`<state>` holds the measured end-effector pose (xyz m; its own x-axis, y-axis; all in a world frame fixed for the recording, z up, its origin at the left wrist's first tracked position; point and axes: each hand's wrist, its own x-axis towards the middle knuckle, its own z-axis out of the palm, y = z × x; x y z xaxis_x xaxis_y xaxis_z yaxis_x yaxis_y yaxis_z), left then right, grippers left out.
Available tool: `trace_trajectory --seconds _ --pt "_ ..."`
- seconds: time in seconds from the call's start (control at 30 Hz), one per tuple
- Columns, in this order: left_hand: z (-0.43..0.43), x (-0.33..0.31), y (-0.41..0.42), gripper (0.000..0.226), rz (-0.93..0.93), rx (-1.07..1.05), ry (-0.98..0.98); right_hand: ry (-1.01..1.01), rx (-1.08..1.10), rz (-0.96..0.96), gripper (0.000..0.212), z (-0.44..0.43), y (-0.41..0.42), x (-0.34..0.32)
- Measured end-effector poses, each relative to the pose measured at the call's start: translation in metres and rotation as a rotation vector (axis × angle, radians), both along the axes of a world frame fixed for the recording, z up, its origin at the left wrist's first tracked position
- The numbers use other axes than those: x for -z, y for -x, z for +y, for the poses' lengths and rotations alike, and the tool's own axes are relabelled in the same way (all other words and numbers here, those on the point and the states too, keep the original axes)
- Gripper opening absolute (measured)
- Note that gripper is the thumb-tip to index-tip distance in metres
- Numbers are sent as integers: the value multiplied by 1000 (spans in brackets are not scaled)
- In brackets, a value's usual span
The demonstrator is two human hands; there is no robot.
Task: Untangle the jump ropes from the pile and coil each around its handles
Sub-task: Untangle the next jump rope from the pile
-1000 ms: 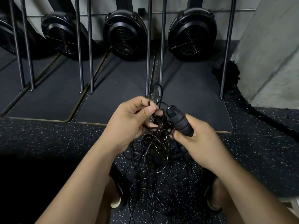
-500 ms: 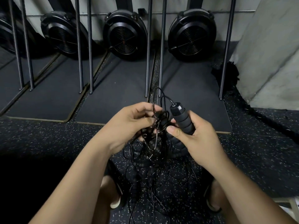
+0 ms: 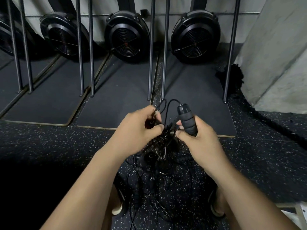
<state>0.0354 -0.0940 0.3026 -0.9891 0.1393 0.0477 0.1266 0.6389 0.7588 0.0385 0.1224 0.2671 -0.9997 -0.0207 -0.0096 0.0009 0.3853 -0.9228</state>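
A small red mark at the hub of the middle one of the black fan housings is too small to read.

The pile of jump ropes is a dark knot of thin black cords, held up in the middle of the scene between the two hands and above the speckled floor; loose cords hang from it down to the floor between the two shoes. The left hand is at the left side of the knot, with its fingers curled and its thumb pinching some cords at the top. The right hand is at the right side, just beside the knot; its fingers wrap around a black ribbed foam handle, which stands nearly upright with its cap at the far end. A cord leaves this cap, arches to the left and goes down into the knot near the left hand. Two more ribbed handles hang in the lower part of the knot, nearer than the hands.

Farther away, dark mats lie side by side on the floor; thin metal rods stand on them; the fan housings are at the far wall. At the right a thick rope lies along the floor beside a grey concrete wall.
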Motion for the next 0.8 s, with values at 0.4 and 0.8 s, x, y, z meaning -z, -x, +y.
trace_trajectory --seconds 0.4,0.8 --pt "1 -2 7 54 460 -241 275 -53 -22 44 32 1 -3 -7" --pt "12 -4 9 77 -105 -348 -573 294 -91 -134 26 -22 -15 -28"
